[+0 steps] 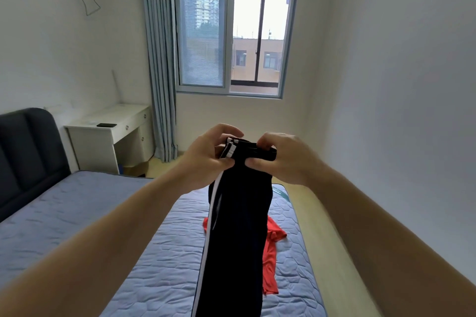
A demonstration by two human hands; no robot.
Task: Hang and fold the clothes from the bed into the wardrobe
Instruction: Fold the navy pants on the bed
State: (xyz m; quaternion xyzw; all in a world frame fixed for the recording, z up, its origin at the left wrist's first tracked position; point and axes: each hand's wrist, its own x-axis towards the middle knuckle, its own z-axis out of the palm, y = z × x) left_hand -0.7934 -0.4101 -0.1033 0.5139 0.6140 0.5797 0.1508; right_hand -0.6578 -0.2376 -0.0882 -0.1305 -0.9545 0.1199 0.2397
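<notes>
We hold the black track trousers point(237, 226) by the waistband, raised above the bed point(103, 226), with the legs hanging straight down in front of us. The left hand point(206, 159) pinches the white-striped end of the band and the right hand point(286, 159) pinches the opposite end. The fingers point(268, 140) of both hands are curled tightly onto the fabric. To do this step well, we judge that the band should be kept level, the layers at the striped edge squared up against each other, and the legs left to drop free of twists before we fold or hang. The wardrobe is not in view. Count: one pair of trousers in hand, one red garment point(273, 260) lying crumpled on the mattress behind the trousers, two hands engaged, one bed
</notes>
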